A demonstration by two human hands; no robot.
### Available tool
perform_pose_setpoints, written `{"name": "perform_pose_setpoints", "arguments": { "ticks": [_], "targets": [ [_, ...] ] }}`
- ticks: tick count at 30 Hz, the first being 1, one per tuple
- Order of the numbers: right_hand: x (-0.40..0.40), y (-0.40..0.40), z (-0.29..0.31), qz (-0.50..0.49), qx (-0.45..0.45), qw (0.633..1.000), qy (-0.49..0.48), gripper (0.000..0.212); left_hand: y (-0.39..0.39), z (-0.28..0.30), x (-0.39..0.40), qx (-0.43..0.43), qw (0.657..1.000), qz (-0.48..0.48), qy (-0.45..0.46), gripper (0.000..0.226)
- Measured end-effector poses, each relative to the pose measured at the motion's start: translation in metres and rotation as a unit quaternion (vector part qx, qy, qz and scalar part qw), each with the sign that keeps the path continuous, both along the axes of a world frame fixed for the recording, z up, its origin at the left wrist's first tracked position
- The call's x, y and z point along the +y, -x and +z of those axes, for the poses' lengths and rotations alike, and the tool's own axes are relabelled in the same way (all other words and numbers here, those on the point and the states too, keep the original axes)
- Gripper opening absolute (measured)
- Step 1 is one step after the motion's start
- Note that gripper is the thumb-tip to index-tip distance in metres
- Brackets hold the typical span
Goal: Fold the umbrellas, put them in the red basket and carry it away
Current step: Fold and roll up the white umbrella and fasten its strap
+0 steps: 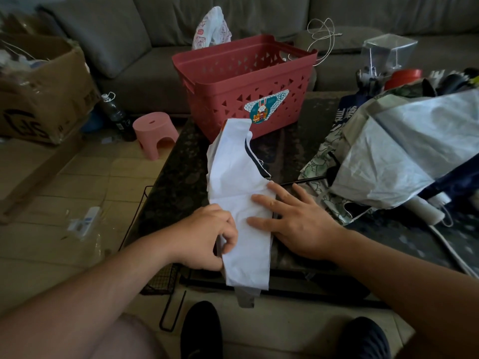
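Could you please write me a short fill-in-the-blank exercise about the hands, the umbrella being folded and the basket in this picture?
1. The right hand lies flat with ____ fingers on the white umbrella.
2. The left hand pinches the umbrella's ____ edge.
3. The red basket stands on the table ____ the white umbrella.
4. The pink stool stands on the ____.

Missing words: straight; left; behind; floor
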State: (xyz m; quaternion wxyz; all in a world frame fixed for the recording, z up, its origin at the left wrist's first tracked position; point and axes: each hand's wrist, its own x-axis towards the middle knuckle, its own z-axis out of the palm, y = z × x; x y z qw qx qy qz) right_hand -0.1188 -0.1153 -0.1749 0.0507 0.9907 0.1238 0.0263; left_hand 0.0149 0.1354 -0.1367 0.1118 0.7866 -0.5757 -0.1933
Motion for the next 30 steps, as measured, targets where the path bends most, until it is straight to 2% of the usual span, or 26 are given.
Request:
{"name": "perform_pose_setpoints", "arguments": {
  "ticks": [3, 7, 9, 12, 14, 17, 19, 21, 23, 25, 28, 30],
  "targets": [
    [0.000, 0.003, 0.004, 0.002, 0.022, 1.000, -0.004, 0.057, 0.001, 0.002, -0.001, 0.033, 0.998, -0.003, -0.047, 0.020],
    [0.015, 0.006, 0.015, -0.004, -0.016, 0.998, -0.052, 0.057, -0.005, 0.011, -0.007, 0.106, 0.993, 0.056, -0.021, 0.024],
    [0.026, 0.006, 0.017, -0.025, -0.032, 0.994, -0.100, 0.061, -0.004, 0.011, -0.009, 0.094, 0.994, 0.054, -0.025, 0.017],
    [0.044, 0.004, 0.016, -0.072, -0.014, 0.988, -0.139, 0.079, 0.001, 0.006, -0.013, 0.062, 0.996, 0.034, -0.046, 0.016],
    [0.051, 0.003, 0.011, -0.111, 0.026, 0.984, -0.133, 0.092, 0.001, 0.004, -0.014, 0.042, 0.997, 0.024, -0.058, 0.021],
    [0.053, 0.005, 0.001, -0.130, 0.060, 0.987, -0.076, 0.109, 0.002, 0.003, -0.012, -0.006, 0.997, -0.010, -0.076, 0.033],
    [0.051, 0.005, -0.004, -0.131, 0.062, 0.987, -0.070, 0.112, 0.006, 0.002, -0.011, -0.044, 0.994, -0.028, -0.092, 0.038],
    [0.050, 0.004, -0.006, -0.125, 0.070, 0.987, -0.077, 0.112, 0.006, 0.009, -0.010, -0.027, 0.995, -0.013, -0.098, 0.036],
    [0.048, 0.004, -0.003, -0.116, 0.081, 0.987, -0.076, 0.110, -0.002, 0.020, -0.009, 0.055, 0.995, 0.068, -0.045, 0.024],
    [0.044, 0.003, 0.005, -0.111, 0.064, 0.987, -0.100, 0.100, -0.020, 0.022, -0.011, 0.086, 0.978, 0.175, 0.075, 0.012],
    [0.038, -0.005, 0.022, -0.119, -0.060, 0.972, -0.193, 0.068, -0.049, 0.012, -0.020, 0.036, 0.917, 0.326, 0.227, 0.011],
    [0.034, -0.015, 0.028, -0.145, -0.149, 0.950, -0.235, 0.053, -0.060, 0.010, -0.029, 0.048, 0.879, 0.388, 0.273, 0.016]
  ]
}}
